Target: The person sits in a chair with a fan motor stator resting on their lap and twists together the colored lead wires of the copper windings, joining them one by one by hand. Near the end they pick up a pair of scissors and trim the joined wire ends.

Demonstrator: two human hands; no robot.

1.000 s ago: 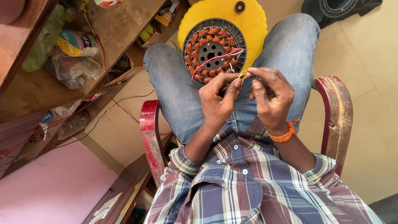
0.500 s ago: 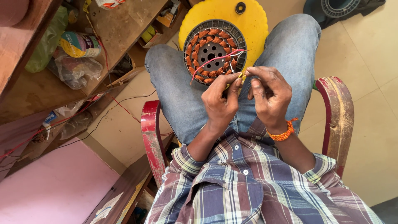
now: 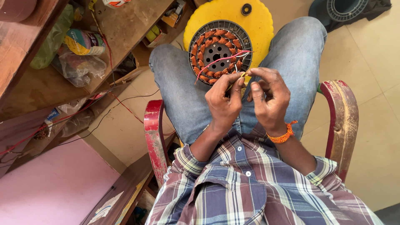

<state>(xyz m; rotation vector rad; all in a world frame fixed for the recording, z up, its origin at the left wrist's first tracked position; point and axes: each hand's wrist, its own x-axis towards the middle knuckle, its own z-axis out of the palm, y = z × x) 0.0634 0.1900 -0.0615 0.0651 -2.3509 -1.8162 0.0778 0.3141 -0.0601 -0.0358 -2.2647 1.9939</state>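
Note:
I sit in a red chair (image 3: 155, 137) with a round motor stator (image 3: 219, 51) resting between my knees, its ring of copper coils facing up on a yellow disc (image 3: 258, 26). A red wire (image 3: 214, 62) runs across the coils toward my hands. My left hand (image 3: 224, 104) and my right hand (image 3: 268, 100) meet just below the stator. Both pinch the thin wire ends and a small yellowish sleeve (image 3: 239, 76) between fingertips. An orange thread band (image 3: 283, 135) circles my right wrist.
A wooden shelf unit (image 3: 83, 50) stands at the left with plastic bags, a tape roll and small boxes. Thin wires trail across the tiled floor (image 3: 121, 121) below it. A dark fan part (image 3: 346, 10) lies at the top right. A pink surface (image 3: 50, 183) fills the lower left.
My hands stay together at the wire ends, with the fingers shifting slightly. The stator and the chair have not moved.

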